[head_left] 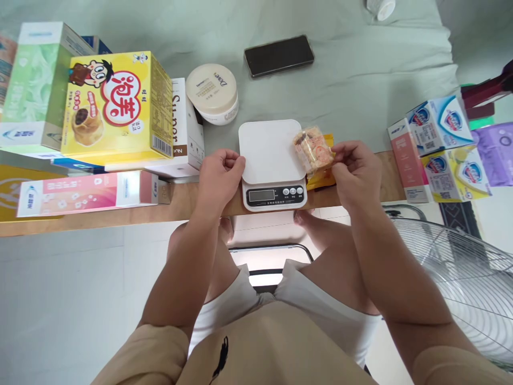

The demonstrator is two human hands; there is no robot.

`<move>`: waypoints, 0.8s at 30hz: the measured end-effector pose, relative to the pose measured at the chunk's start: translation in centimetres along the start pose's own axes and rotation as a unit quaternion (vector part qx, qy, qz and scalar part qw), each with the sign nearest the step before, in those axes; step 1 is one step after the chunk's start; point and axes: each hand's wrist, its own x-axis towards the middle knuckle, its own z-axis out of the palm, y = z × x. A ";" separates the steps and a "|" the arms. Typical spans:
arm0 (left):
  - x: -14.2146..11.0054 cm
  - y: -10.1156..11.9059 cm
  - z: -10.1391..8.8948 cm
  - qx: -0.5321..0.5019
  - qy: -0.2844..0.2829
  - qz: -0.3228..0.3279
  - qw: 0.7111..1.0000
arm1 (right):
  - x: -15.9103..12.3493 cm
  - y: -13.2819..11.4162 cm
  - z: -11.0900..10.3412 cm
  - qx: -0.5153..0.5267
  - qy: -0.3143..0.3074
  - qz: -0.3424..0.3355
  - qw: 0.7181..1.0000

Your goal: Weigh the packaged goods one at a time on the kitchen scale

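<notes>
A white kitchen scale (272,152) lies at the table's front edge, its small display looking dark. My right hand (358,174) pinches the right end of a clear-wrapped snack (313,149), which is tilted over the scale's right edge. Whether the snack rests on the plate I cannot tell. Under it, a yellow packet (320,179) lies beside the scale, partly hidden. At the scale's left side is my left hand (224,174), fingers curled and thumb by the plate's edge, with nothing seen in its grip.
To the left stand a yellow snack box (116,107), a green box (34,91), a pink box (88,192) and a Dove tub (212,91). A phone (279,55) lies behind the scale. Soap boxes (441,125) stand right, above a fan (444,267).
</notes>
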 end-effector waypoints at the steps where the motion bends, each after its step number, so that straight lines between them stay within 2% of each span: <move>1: 0.0 0.0 0.0 -0.002 0.001 0.000 1.000 | 0.0 0.0 0.0 -0.008 0.023 -0.014 1.000; 5: -0.1 -0.1 0.0 -0.011 -0.004 0.000 1.000 | 0.0 -0.6 -0.5 -0.055 0.125 -0.078 0.988; 8: 0.0 -0.2 0.0 -0.012 -0.005 -0.001 1.000 | 0.0 -0.9 -1.1 -0.083 0.160 -0.086 0.980; 11: 0.0 -0.3 0.0 -0.013 -0.004 -0.003 1.000 | -0.2 -1.0 -1.3 -0.108 0.138 -0.086 0.981; 17: 0.1 -0.2 0.0 -0.010 0.000 -0.007 1.000 | -0.8 -1.6 -0.9 -0.132 0.036 -0.111 0.984; 24: 0.3 -0.5 0.0 -0.014 -0.007 0.000 1.000 | -0.5 -1.3 0.6 -0.156 0.074 -0.123 0.977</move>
